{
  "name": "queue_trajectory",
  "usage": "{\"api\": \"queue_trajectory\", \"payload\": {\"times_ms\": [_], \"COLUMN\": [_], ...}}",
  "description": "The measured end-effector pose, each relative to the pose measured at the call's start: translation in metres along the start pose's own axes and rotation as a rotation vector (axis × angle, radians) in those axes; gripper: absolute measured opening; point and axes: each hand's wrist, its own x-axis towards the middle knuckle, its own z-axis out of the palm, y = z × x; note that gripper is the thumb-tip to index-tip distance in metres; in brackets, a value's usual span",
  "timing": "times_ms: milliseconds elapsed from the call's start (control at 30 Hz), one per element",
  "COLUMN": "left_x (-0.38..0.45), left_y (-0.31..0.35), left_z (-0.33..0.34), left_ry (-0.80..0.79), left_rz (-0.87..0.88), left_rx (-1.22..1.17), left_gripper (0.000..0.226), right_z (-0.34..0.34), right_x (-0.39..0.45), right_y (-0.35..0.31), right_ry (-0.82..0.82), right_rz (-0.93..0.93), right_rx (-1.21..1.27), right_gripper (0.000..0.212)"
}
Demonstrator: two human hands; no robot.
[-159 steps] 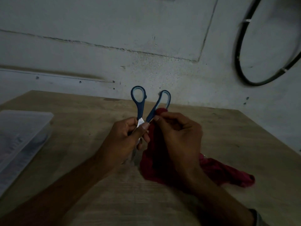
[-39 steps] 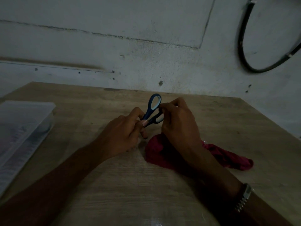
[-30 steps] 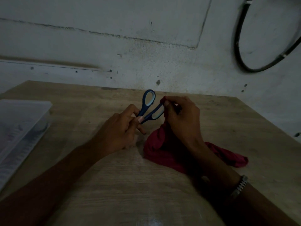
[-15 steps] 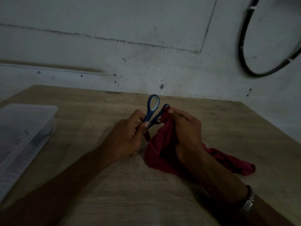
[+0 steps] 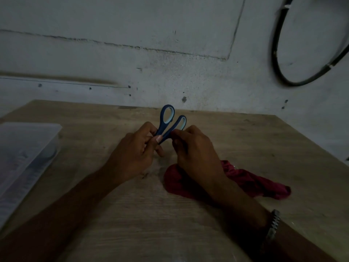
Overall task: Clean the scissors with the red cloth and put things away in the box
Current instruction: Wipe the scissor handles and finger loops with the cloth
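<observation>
The wooden bench (image 5: 236, 140) fills my view below the grey wall (image 5: 132, 35), where a black cable (image 5: 277, 72) loops at two o'clock. The clear box (image 5: 24, 154) sits at nine o'clock with its lid on. The red cloth (image 5: 251, 180) lies on the bench at four o'clock, partly under my right wrist. My left hand (image 5: 132, 157) pinches the scissors (image 5: 168, 123) below the handles, which point to twelve o'clock; blades hidden. My right hand (image 5: 196, 148) has its fingers curled, pinching the lower handle.
</observation>
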Motion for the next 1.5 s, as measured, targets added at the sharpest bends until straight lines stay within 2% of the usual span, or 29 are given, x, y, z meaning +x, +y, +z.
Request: {"api": "queue_trajectory", "payload": {"times_ms": [133,233,333,500,667,733,800,867,900,1033,1100,1267,1500], "left_x": [0.002,0.004,0.003,0.0,0.002,0.004,0.005,0.006,0.007,0.009,0.007,0.002,0.003], "left_y": [0.009,0.011,0.008,0.007,-0.001,-0.005,-0.006,-0.005,-0.005,-0.013,-0.015,-0.003,-0.008], "left_z": [0.004,0.002,-0.002,0.001,0.0,0.0,0.002,0.004,0.004,0.001,0.002,0.013,0.015], "left_ry": [-0.051,-0.085,-0.101,-0.065,-0.044,-0.028,-0.003,0.019,0.029,0.063,0.039,0.044,0.106], "left_rz": [-0.055,-0.104,-0.132,-0.098,-0.115,-0.107,-0.069,-0.068,-0.077,-0.06,-0.059,0.014,0.022], "left_rx": [-0.098,-0.175,-0.214,-0.19,-0.136,-0.082,-0.01,-0.006,-0.031,0.057,0.046,-0.018,0.102], "left_gripper": [0.015,0.017,0.017,0.016,0.015,0.015,0.015,0.016,0.016,0.015,0.015,0.01,0.011], "right_z": [-0.01,-0.017,-0.016,-0.001,-0.001,-0.007,-0.009,-0.008,-0.006,-0.013,-0.018,-0.015,0.007], "right_x": [0.005,0.009,0.006,0.009,0.003,0.002,0.0,-0.003,-0.004,-0.002,0.001,0.003,-0.006], "right_y": [0.007,0.017,0.019,0.009,-0.007,-0.01,-0.008,-0.01,-0.013,-0.019,-0.019,-0.01,-0.023], "right_ry": [0.065,0.15,0.112,0.106,-0.049,-0.056,0.021,0.165,0.239,0.474,0.508,0.283,0.054], "right_rz": [0.069,0.059,0.015,0.143,0.447,0.534,0.459,0.263,0.194,0.078,0.051,0.099,0.011], "right_rx": [-0.27,-0.299,-0.259,0.12,0.755,0.847,0.613,0.282,0.194,0.194,0.194,0.069,0.051], "right_gripper": [0.046,0.047,0.045,0.026,0.024,0.025,0.021,0.019,0.021,0.02,0.02,0.025,0.02]}}
